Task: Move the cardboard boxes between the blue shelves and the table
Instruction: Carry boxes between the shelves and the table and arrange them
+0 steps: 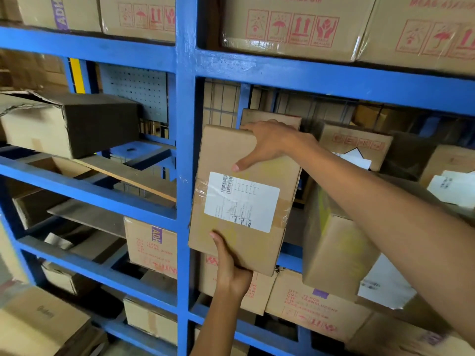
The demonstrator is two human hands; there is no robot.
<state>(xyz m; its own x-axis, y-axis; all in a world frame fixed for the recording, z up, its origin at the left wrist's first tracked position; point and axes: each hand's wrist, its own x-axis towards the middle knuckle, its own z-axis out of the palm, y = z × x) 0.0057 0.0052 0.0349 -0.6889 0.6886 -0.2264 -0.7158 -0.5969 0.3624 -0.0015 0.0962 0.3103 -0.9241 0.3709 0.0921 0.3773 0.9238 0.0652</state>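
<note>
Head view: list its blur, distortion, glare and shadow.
In the head view the wide lens splays the beams of the blue shelves toward the edges; the lower-left box is smeared by blur; glare streaks the tape on the top-shelf box; the bays behind are dim; the label on the held box is lit, but its print is too soft to read.

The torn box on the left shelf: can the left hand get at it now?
Probably not yet: the left hand holds the labelled box from below. Nothing stands before the torn box.
</note>
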